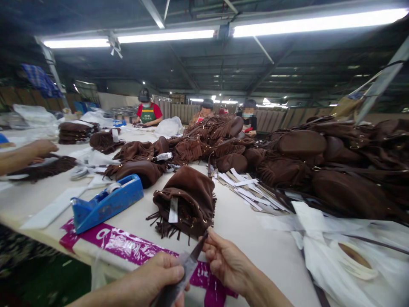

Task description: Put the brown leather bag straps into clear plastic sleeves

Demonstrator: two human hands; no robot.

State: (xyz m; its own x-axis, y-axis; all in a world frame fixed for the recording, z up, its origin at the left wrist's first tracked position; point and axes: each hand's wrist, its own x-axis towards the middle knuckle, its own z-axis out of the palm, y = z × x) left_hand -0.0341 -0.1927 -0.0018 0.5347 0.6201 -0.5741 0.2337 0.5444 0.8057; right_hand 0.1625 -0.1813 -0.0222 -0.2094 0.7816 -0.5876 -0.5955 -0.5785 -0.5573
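A dark brown leather strap [198,248] runs between my two hands at the table's front edge. My left hand [164,270] is closed around its lower part, where a thin translucent wrap [189,265] covers it. With thumb and fingertips, my right hand [222,258] pinches the strap's upper end. Just beyond my hands lies a brown fringed bag [188,194] with a small pale label [173,210] on it. Whether the strap joins this bag cannot be made out.
A blue tape dispenser [108,202] stands left on purple printed tape [128,245]. Brown bags [303,145] pile up behind and right, near paper strips [246,187]. White sheeting and a tape roll [353,260] lie right. Another person's hand [38,149] works at left; people [149,113] sit opposite.
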